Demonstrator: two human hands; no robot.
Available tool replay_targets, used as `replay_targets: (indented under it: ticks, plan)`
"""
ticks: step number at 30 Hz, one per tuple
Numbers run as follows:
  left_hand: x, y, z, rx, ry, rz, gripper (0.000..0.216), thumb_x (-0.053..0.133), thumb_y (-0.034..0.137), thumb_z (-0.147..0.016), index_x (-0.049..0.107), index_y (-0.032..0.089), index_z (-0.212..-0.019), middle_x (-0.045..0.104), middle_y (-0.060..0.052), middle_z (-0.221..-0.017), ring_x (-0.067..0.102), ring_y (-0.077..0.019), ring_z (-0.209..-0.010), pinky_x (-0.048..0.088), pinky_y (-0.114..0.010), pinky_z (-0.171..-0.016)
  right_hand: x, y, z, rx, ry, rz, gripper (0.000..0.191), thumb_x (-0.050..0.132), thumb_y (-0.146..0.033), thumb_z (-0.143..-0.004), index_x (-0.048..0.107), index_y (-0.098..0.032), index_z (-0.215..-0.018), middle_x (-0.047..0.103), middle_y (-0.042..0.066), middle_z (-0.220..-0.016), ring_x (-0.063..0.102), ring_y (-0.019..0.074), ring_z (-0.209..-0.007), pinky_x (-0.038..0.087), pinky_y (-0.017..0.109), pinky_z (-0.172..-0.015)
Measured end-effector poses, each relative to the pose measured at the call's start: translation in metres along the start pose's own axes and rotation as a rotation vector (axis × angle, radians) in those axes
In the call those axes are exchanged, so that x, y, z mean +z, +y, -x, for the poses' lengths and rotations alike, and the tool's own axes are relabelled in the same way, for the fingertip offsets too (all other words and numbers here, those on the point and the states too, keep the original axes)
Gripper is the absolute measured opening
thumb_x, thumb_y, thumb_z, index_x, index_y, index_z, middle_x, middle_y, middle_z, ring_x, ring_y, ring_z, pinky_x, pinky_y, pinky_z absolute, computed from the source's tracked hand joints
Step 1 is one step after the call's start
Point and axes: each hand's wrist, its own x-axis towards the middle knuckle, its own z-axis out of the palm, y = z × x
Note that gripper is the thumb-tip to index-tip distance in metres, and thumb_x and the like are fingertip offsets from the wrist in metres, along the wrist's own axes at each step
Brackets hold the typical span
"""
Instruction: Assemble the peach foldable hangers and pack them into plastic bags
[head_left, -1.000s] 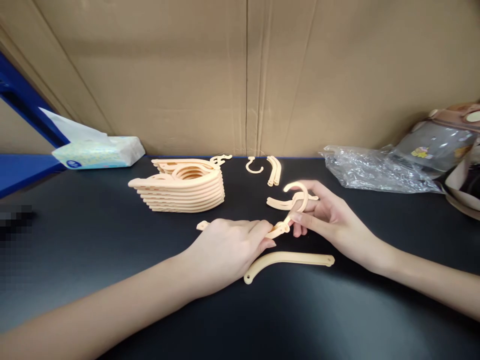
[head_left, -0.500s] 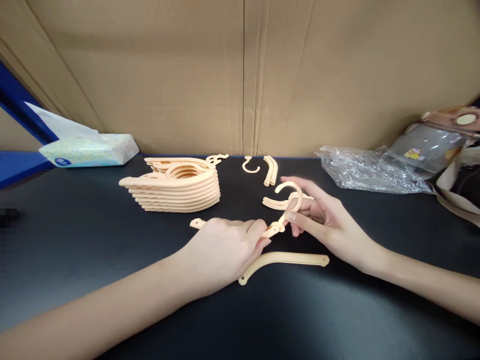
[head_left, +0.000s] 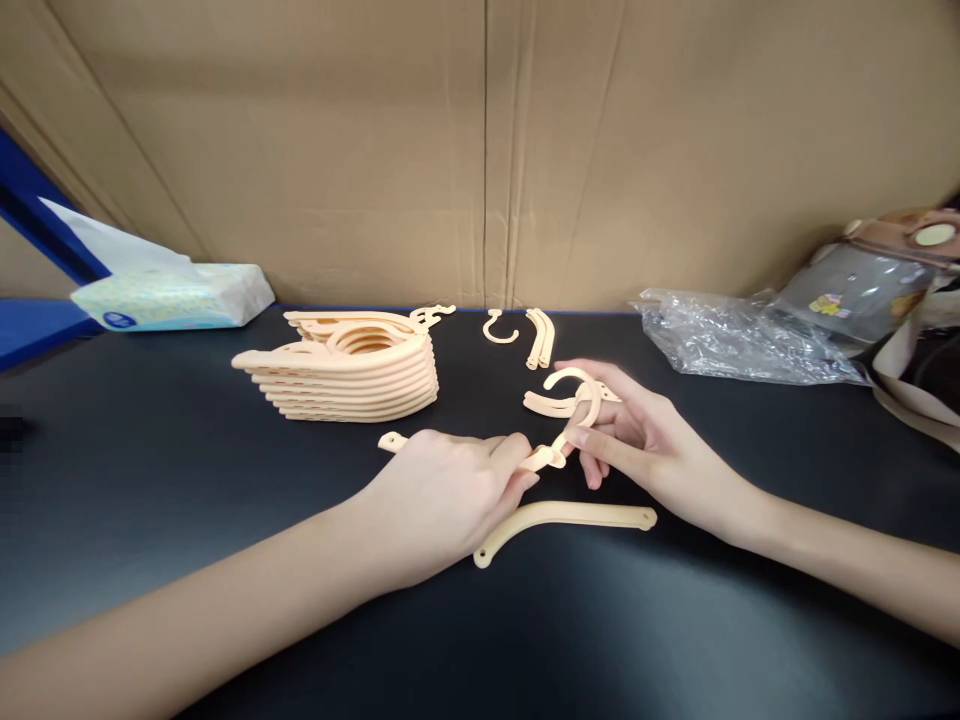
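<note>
My left hand (head_left: pixel 450 495) is closed around a cream plastic hanger arm (head_left: pixel 391 442); its two ends stick out past my fingers and the middle is hidden. Between thumb and fingers, my right hand (head_left: pixel 626 430) pinches a cream hanger hook (head_left: pixel 595 408), curved end up. The hook's base meets the hanger arm's right end; whether they are locked together I cannot tell. In front of both hands a loose curved hanger arm (head_left: pixel 574 514) lies on the black table (head_left: pixel 525 640). Behind my right fingers are more hanger pieces (head_left: pixel 549 404), partly covered.
A stack of folded cream hangers (head_left: pixel 345 385) stands at the left back. Near the cardboard wall (head_left: pixel 337 150) lie another hook (head_left: pixel 498 328) and a pair of arms (head_left: pixel 539 338). Tissue pack (head_left: pixel 180 297) sits far left; clear plastic bag (head_left: pixel 742 340) and a bottle (head_left: pixel 855 280) are right.
The hook in my right hand has tilted slightly down and left against the arm's end. My left hand keeps its hold; the whole view has shifted a little.
</note>
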Motion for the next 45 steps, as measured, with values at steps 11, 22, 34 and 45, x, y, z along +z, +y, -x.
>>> replay_targets:
  ticks: [11, 22, 34, 45]
  plan:
    - [-0.013, -0.006, 0.009, -0.195, -0.062, 0.642, 0.016, 0.043, 0.025, -0.092, 0.053, 0.025, -0.105, 0.064, 0.003, -0.078, 0.059, -0.0132, -0.062, 0.039, -0.021, -0.050, 0.001, -0.006, 0.005, -0.026, -0.019, 0.248, 0.042, 0.061, -0.038, -0.089, 0.046, -0.024, -0.126, 0.067, -0.001, -0.079, 0.062, 0.0146, -0.070, 0.050, 0.029, -0.064]
    - [-0.004, -0.015, 0.004, -0.364, -0.119, 1.456, 0.025, 0.051, 0.039, -0.093, 0.053, 0.016, -0.084, 0.061, 0.001, -0.073, 0.057, -0.0083, -0.058, 0.049, -0.017, -0.048, 0.002, -0.011, 0.018, -0.655, -0.300, 1.012, 0.020, 0.050, -0.017, -0.092, 0.066, -0.014, -0.104, 0.066, 0.008, -0.093, 0.058, 0.0185, -0.083, 0.044, 0.034, -0.074]
    - [-0.003, -0.020, 0.003, -0.350, -0.147, 1.579, 0.017, 0.052, 0.028, -0.093, 0.057, 0.015, -0.084, 0.068, -0.002, -0.079, 0.061, -0.0092, -0.058, 0.054, -0.019, -0.050, 0.007, -0.009, 0.018, -0.648, -0.370, 1.051, 0.025, 0.039, -0.020, -0.100, 0.063, -0.015, -0.100, 0.063, 0.008, -0.090, 0.054, 0.0165, -0.077, 0.042, 0.031, -0.069]
    - [-0.014, -0.014, 0.004, -0.484, -0.152, 1.584, 0.014, 0.052, 0.025, -0.094, 0.061, 0.015, -0.086, 0.063, 0.001, -0.066, 0.062, -0.0100, -0.060, 0.055, -0.019, -0.055, -0.004, -0.003, 0.016, -0.423, -0.162, 0.903, 0.016, 0.037, -0.029, -0.101, 0.050, -0.019, -0.103, 0.057, -0.003, -0.064, 0.044, 0.0104, -0.045, 0.033, 0.024, -0.048]
